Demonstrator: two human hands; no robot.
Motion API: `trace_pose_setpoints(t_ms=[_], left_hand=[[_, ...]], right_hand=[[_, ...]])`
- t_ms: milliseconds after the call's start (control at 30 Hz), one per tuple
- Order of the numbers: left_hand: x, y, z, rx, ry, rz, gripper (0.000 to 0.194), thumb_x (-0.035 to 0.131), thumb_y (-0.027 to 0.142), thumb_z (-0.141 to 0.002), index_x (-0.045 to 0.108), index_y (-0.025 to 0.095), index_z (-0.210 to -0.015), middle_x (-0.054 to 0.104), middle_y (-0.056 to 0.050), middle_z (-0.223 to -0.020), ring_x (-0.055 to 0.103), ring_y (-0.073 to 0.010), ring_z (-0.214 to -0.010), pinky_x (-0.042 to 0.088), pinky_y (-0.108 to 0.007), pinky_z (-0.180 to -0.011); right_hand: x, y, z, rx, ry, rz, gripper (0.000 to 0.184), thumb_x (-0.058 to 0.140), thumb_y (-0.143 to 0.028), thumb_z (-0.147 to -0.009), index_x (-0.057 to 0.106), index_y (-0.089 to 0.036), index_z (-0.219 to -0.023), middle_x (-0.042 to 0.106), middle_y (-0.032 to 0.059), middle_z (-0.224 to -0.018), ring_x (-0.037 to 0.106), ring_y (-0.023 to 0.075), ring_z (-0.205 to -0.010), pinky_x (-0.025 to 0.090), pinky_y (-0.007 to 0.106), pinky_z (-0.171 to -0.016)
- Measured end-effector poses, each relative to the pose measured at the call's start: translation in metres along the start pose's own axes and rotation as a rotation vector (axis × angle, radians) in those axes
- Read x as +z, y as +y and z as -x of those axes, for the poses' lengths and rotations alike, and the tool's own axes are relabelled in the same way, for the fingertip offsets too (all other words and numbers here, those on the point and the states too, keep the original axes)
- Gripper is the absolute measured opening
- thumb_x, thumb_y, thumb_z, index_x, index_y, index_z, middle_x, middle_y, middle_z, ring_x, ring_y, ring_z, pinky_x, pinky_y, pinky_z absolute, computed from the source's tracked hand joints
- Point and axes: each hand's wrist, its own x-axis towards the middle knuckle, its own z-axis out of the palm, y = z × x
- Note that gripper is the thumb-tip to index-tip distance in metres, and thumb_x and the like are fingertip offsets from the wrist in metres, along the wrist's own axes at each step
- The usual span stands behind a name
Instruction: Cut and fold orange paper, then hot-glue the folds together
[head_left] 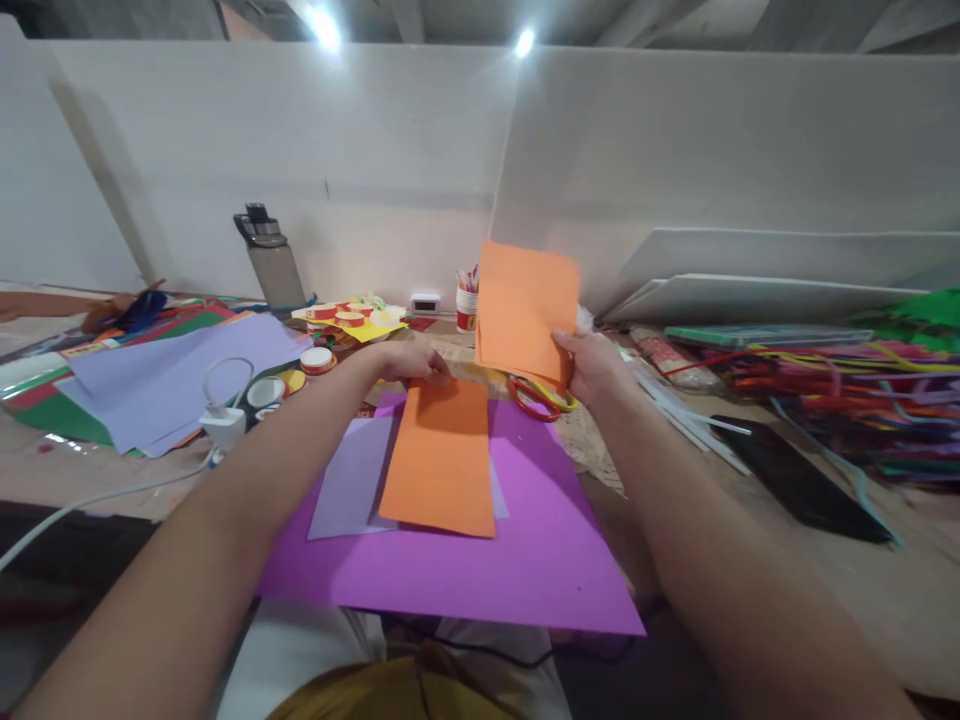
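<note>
Pinched at its top edge, an orange paper sheet (442,460) hangs from my left hand (420,362) over a lilac sheet (345,480). Beneath both lies a large purple sheet (480,580), which reaches past the table's front edge. My right hand (596,365) grips more orange paper (529,310) by its lower right side, raised and tilted toward me; its edges suggest more than one sheet. Just below that paper, red-handled scissors (534,398) lie partly covered, beside a yellow loop.
Lilac and green papers (187,370), tape rolls (317,360) and a white charger (223,428) with its cable lie left. A bottle (274,265) and a cup of pens (466,305) stand behind. To the right are a black phone-like slab (802,480) and coloured pipe cleaners (862,400). Another person's hand (112,312) shows far left.
</note>
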Motion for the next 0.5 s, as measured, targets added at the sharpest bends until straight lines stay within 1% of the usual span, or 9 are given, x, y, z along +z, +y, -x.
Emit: trace_pose_setpoints(t_ms=[67, 133, 167, 233, 300, 333, 367, 433, 500], left_hand=[[0.001, -0.004, -0.004, -0.036, 0.028, 0.009, 0.018, 0.08, 0.026, -0.06, 0.078, 0.022, -0.077, 0.072, -0.002, -0.071, 0.059, -0.0141, -0.061, 0.041, -0.022, -0.055], [0.0, -0.01, -0.008, -0.01, 0.135, 0.127, 0.009, 0.077, 0.027, -0.065, 0.076, 0.022, -0.072, 0.074, -0.005, -0.075, 0.063, -0.0167, -0.063, 0.045, -0.024, -0.058], [-0.001, -0.012, -0.009, 0.027, 0.211, 0.239, 0.009, 0.075, 0.03, -0.07, 0.075, 0.021, -0.072, 0.074, -0.007, -0.077, 0.065, -0.0184, -0.066, 0.048, -0.026, -0.06], [0.0, -0.017, -0.012, 0.09, 0.345, 0.544, 0.025, 0.065, 0.042, -0.082, 0.074, 0.02, -0.075, 0.075, -0.012, -0.083, 0.069, -0.0231, -0.074, 0.052, -0.031, -0.065], [0.005, -0.019, -0.013, 0.117, 0.38, 0.842, 0.035, 0.06, 0.051, -0.087, 0.074, 0.019, -0.084, 0.075, -0.016, -0.091, 0.071, -0.0286, -0.086, 0.056, -0.036, -0.07], [0.009, -0.02, -0.014, 0.136, 0.362, 0.95, 0.034, 0.062, 0.051, -0.086, 0.074, 0.018, -0.088, 0.075, -0.017, -0.096, 0.071, -0.0305, -0.091, 0.057, -0.038, -0.073], [0.013, -0.02, -0.014, 0.166, 0.336, 1.02, 0.031, 0.066, 0.047, -0.084, 0.073, 0.018, -0.092, 0.075, -0.017, -0.1, 0.071, -0.0313, -0.095, 0.057, -0.039, -0.076], [0.021, -0.021, -0.014, 0.249, 0.314, 1.071, 0.022, 0.075, 0.032, -0.078, 0.073, 0.017, -0.094, 0.075, -0.015, -0.102, 0.071, -0.0302, -0.098, 0.058, -0.038, -0.079], [0.028, -0.022, -0.016, 0.296, 0.349, 1.091, 0.021, 0.078, 0.017, -0.073, 0.073, 0.016, -0.093, 0.076, -0.014, -0.1, 0.072, -0.0286, -0.095, 0.058, -0.037, -0.08]], right_hand=[[0.005, 0.007, 0.006, 0.041, -0.037, 0.047, 0.021, 0.05, -0.005, -0.08, 0.065, -0.018, -0.089, 0.074, 0.0028, -0.079, 0.07, 0.0178, -0.074, 0.061, 0.035, -0.077], [0.011, 0.016, 0.012, 0.074, -0.086, 0.096, 0.018, 0.051, -0.007, -0.082, 0.063, -0.019, -0.088, 0.074, 0.0024, -0.077, 0.07, 0.0179, -0.072, 0.061, 0.035, -0.075], [0.014, 0.021, 0.016, 0.087, -0.111, 0.121, 0.017, 0.051, -0.008, -0.082, 0.062, -0.02, -0.088, 0.074, 0.0021, -0.078, 0.071, 0.0178, -0.072, 0.06, 0.035, -0.074], [0.019, 0.03, 0.024, 0.101, -0.155, 0.173, 0.017, 0.051, -0.009, -0.082, 0.061, -0.021, -0.09, 0.073, 0.0017, -0.08, 0.071, 0.0177, -0.074, 0.06, 0.034, -0.075], [0.023, 0.039, 0.031, 0.108, -0.2, 0.233, 0.018, 0.051, -0.011, -0.081, 0.06, -0.021, -0.092, 0.074, 0.0021, -0.083, 0.072, 0.0176, -0.078, 0.059, 0.033, -0.076], [0.025, 0.043, 0.033, 0.109, -0.224, 0.26, 0.018, 0.052, -0.012, -0.081, 0.06, -0.021, -0.093, 0.074, 0.0025, -0.085, 0.072, 0.0176, -0.079, 0.059, 0.032, -0.076], [0.027, 0.047, 0.035, 0.112, -0.243, 0.281, 0.018, 0.052, -0.012, -0.081, 0.06, -0.022, -0.094, 0.074, 0.003, -0.087, 0.072, 0.0176, -0.08, 0.058, 0.032, -0.075], [0.028, 0.053, 0.038, 0.122, -0.262, 0.305, 0.018, 0.053, -0.014, -0.08, 0.06, -0.022, -0.095, 0.074, 0.0035, -0.088, 0.072, 0.018, -0.08, 0.058, 0.031, -0.074], [0.027, 0.057, 0.038, 0.124, -0.276, 0.335, 0.019, 0.057, -0.016, -0.078, 0.062, -0.021, -0.095, 0.074, 0.0033, -0.088, 0.071, 0.0183, -0.08, 0.058, 0.031, -0.072]])
